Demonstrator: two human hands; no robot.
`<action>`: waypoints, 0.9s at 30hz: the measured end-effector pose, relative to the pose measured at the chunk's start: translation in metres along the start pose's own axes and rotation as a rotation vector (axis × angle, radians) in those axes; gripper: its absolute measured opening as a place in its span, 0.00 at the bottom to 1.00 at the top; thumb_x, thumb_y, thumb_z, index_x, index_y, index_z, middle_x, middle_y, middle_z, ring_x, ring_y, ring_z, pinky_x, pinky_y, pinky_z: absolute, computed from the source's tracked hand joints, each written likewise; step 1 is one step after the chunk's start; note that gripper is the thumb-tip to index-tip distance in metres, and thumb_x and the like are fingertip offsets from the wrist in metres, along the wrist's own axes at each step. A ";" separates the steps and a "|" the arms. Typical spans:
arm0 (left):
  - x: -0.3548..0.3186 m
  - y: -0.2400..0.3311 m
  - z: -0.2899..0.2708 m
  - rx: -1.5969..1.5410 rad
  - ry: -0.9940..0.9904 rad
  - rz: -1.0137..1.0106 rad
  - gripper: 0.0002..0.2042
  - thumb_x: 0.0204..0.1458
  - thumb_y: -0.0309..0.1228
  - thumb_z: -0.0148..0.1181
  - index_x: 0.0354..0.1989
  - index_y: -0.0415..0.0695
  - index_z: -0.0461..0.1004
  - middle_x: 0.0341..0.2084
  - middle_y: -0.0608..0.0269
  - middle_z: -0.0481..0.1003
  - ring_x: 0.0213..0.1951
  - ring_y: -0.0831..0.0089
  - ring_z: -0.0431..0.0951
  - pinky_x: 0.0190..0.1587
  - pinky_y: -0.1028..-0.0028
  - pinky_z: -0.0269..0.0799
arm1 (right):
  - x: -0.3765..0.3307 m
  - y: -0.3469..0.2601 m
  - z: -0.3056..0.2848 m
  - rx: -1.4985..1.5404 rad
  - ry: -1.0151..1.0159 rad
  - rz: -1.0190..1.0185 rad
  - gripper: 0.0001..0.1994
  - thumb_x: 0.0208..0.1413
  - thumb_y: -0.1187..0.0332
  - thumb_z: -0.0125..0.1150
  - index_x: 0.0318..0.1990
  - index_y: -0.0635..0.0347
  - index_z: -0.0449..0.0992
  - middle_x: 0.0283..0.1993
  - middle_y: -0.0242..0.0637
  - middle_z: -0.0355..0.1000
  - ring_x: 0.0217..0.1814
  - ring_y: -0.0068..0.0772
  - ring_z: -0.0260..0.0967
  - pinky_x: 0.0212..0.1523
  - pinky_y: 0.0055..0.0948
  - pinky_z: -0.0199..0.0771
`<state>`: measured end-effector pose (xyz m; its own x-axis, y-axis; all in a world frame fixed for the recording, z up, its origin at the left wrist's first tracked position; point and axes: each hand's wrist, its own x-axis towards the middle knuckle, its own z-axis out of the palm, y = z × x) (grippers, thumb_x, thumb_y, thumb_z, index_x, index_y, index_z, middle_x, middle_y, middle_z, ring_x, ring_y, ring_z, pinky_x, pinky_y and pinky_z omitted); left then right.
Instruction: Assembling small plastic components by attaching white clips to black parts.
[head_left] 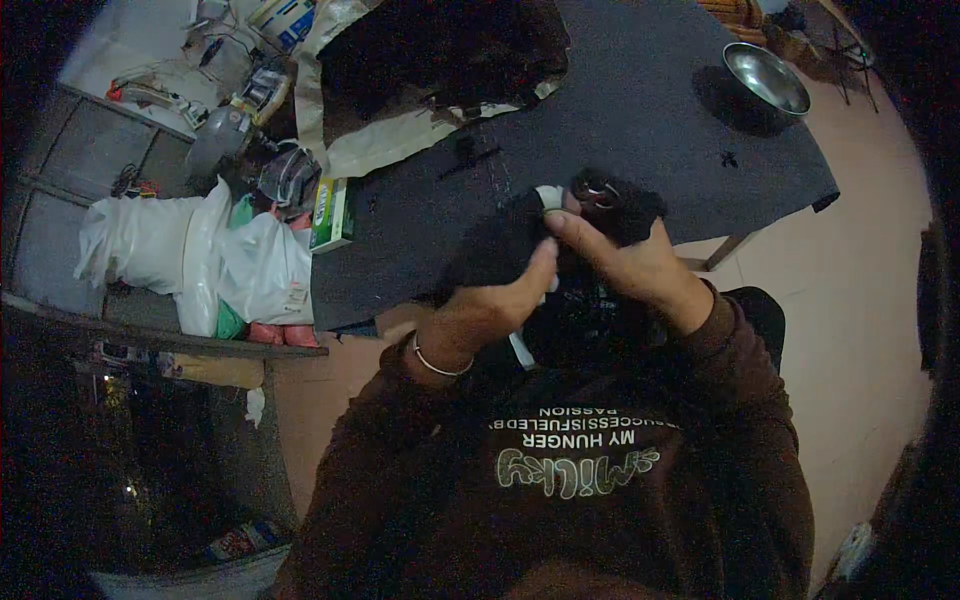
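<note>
Black material (pixel 640 205), soft-looking, was between the two hands. The right hand (pixel 640 265) gripped it, its thumb beside a white band (pixel 550 197) and its other fingers mostly hidden. The left hand (pixel 495 300) curled in close from the other side, thumb pointing up toward the same band; I could not tell whether it pinched anything. Shiny brownish parts (pixel 600 193) showed just beyond the right thumb. Left of the left hand were a green-and-white box (pixel 333 215) and white plastic bags (pixel 265 260). Beyond both hands lay a dark sheet (pixel 440 50) with pale edges; well past the right hand, off to its right, was a metal bowl (pixel 765 80).
</note>
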<state>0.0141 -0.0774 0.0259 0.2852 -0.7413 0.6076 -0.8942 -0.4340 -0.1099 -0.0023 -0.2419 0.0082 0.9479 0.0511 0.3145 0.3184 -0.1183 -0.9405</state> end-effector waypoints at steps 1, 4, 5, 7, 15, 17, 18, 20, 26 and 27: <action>-0.001 -0.004 0.000 0.000 0.000 0.000 0.09 0.40 0.25 0.54 0.31 0.37 0.71 0.29 0.56 0.72 0.34 0.68 0.73 0.43 0.69 0.66 | 0.000 -0.002 -0.002 0.000 0.000 0.000 0.10 0.48 0.64 0.52 0.33 0.63 0.69 0.24 0.28 0.66 0.27 0.19 0.61 0.28 0.19 0.62; 0.003 -0.014 -0.002 0.504 -0.116 0.404 0.09 0.38 0.23 0.55 0.31 0.35 0.70 0.29 0.56 0.72 0.36 0.67 0.73 0.42 0.66 0.67 | 0.001 -0.005 -0.011 -0.040 -0.183 0.024 0.13 0.52 0.61 0.47 0.34 0.63 0.69 0.22 0.29 0.64 0.25 0.20 0.59 0.26 0.22 0.61; 0.001 -0.012 0.003 0.285 -0.052 0.212 0.09 0.38 0.23 0.54 0.30 0.34 0.70 0.29 0.54 0.72 0.35 0.66 0.73 0.42 0.66 0.67 | 0.001 -0.003 -0.011 -0.092 -0.268 0.064 0.14 0.52 0.59 0.44 0.33 0.63 0.69 0.21 0.30 0.64 0.24 0.20 0.58 0.26 0.23 0.61; -0.001 -0.007 0.005 0.064 0.011 0.023 0.09 0.38 0.23 0.54 0.30 0.33 0.70 0.29 0.52 0.72 0.35 0.64 0.73 0.41 0.65 0.67 | 0.002 0.009 -0.011 -0.143 -0.351 0.104 0.16 0.53 0.58 0.42 0.32 0.63 0.69 0.20 0.31 0.63 0.23 0.21 0.57 0.25 0.25 0.60; 0.013 0.012 -0.009 0.053 0.097 -0.048 0.07 0.38 0.20 0.51 0.28 0.31 0.69 0.28 0.44 0.70 0.33 0.54 0.72 0.38 0.62 0.67 | 0.004 0.007 0.001 -0.056 -0.293 0.137 0.19 0.55 0.56 0.37 0.26 0.64 0.66 0.18 0.32 0.61 0.21 0.22 0.57 0.23 0.24 0.59; 0.014 0.011 -0.006 -0.001 0.009 -0.135 0.07 0.38 0.20 0.51 0.28 0.31 0.69 0.28 0.43 0.70 0.33 0.54 0.72 0.38 0.63 0.67 | 0.000 0.012 0.010 -0.020 -0.254 0.137 0.19 0.55 0.56 0.37 0.26 0.63 0.66 0.19 0.31 0.62 0.22 0.22 0.58 0.23 0.24 0.60; 0.015 0.011 -0.005 -0.055 -0.080 -0.221 0.08 0.38 0.21 0.51 0.28 0.30 0.69 0.29 0.42 0.70 0.33 0.53 0.71 0.39 0.64 0.67 | 0.000 0.013 0.012 0.016 -0.214 0.138 0.19 0.54 0.55 0.38 0.26 0.63 0.66 0.19 0.31 0.62 0.22 0.22 0.58 0.23 0.23 0.60; 0.018 0.010 -0.009 -0.013 -0.039 -0.127 0.08 0.39 0.23 0.52 0.29 0.30 0.69 0.30 0.43 0.70 0.34 0.56 0.71 0.40 0.65 0.67 | 0.003 0.004 0.002 0.032 -0.275 0.189 0.18 0.54 0.56 0.39 0.26 0.63 0.66 0.19 0.30 0.62 0.23 0.21 0.59 0.24 0.23 0.60; 0.003 -0.005 -0.006 -0.459 -0.027 -0.739 0.14 0.46 0.35 0.50 0.34 0.35 0.70 0.32 0.53 0.71 0.36 0.66 0.71 0.41 0.71 0.65 | 0.005 0.003 -0.009 0.045 -0.194 0.090 0.13 0.50 0.61 0.49 0.34 0.62 0.70 0.28 0.31 0.69 0.31 0.23 0.64 0.33 0.23 0.64; 0.005 -0.007 -0.006 -0.617 -0.080 -1.011 0.16 0.47 0.38 0.50 0.36 0.37 0.70 0.33 0.55 0.71 0.37 0.68 0.72 0.41 0.72 0.65 | 0.004 0.015 -0.012 -0.092 -0.265 0.113 0.11 0.49 0.64 0.51 0.35 0.62 0.70 0.30 0.32 0.70 0.32 0.23 0.65 0.34 0.23 0.65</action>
<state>0.0195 -0.0749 0.0348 0.9586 -0.2436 0.1473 -0.2598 -0.5372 0.8024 0.0065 -0.2554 -0.0026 0.9455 0.2876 0.1526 0.2219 -0.2266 -0.9484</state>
